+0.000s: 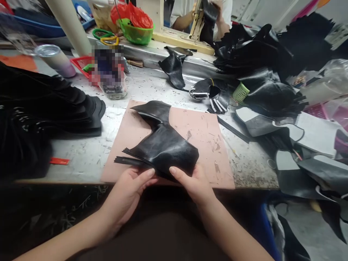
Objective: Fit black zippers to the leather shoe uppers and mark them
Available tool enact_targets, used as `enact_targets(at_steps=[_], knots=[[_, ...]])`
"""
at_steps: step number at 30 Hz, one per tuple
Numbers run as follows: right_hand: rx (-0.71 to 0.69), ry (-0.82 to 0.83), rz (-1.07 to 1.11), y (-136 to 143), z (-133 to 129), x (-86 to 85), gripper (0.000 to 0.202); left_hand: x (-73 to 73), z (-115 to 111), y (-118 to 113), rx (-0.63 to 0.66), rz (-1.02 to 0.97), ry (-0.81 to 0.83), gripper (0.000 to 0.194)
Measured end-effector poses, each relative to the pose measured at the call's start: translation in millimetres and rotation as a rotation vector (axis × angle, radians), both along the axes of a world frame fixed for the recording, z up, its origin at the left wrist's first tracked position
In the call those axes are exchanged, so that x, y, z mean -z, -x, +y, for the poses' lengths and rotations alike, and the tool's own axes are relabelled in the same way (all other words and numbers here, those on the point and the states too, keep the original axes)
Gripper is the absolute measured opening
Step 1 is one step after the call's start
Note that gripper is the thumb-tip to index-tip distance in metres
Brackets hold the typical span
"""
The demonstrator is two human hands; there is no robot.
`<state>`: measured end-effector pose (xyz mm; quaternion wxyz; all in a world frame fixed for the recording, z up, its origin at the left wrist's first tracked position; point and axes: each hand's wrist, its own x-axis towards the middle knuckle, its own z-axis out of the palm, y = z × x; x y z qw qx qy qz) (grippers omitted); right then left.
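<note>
A glossy black leather shoe-upper piece (174, 145) lies over the pink board (201, 127), its near edge at the board's front. A black zipper strip (127, 161) runs along its lower left edge, with the end sticking out to the left. My left hand (136, 185) pinches the near edge and the strip between thumb and fingers. On the right, my right hand (190, 181) grips the near right corner, thumb on top and fingers underneath. The fingers under the leather are partly hidden.
Stacked black pieces (81, 112) fill the left side. Leather parts (252, 50) and grey-lined pieces (288, 163) crowd the right. Behind stand a green basket (137, 32), scissors (110, 38) and a tumbler (56, 59). Across the bench, another person's arm (183, 21) is near a machine.
</note>
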<state>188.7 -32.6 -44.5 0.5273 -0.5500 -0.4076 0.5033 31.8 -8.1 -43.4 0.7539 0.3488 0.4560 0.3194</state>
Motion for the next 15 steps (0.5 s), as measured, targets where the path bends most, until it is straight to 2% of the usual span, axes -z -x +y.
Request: enact_targets(at_steps=[2, 7, 10, 15], knots=[[-0.003, -0.01, -0.025, 4, -2, 0.9, 0.021, -1.6, 0, -3, -0.08, -0.048, 0.046, 0.019], [-0.019, -0.02, -0.099, 3, -5, -0.5, 0.017, 0.6, -1, -9, -0.16, 0.03, 0.046, 0.029], [0.0, -0.006, -0.167, 1, -5, -2.1, 0.021, 1.9, -1, -11, -0.18, 0.041, 0.009, 0.037], [-0.005, 0.0, -0.274, -1, -6, -3.8, 0.017, 3.4, 0, -12, -0.195, 0.055, 0.003, 0.035]])
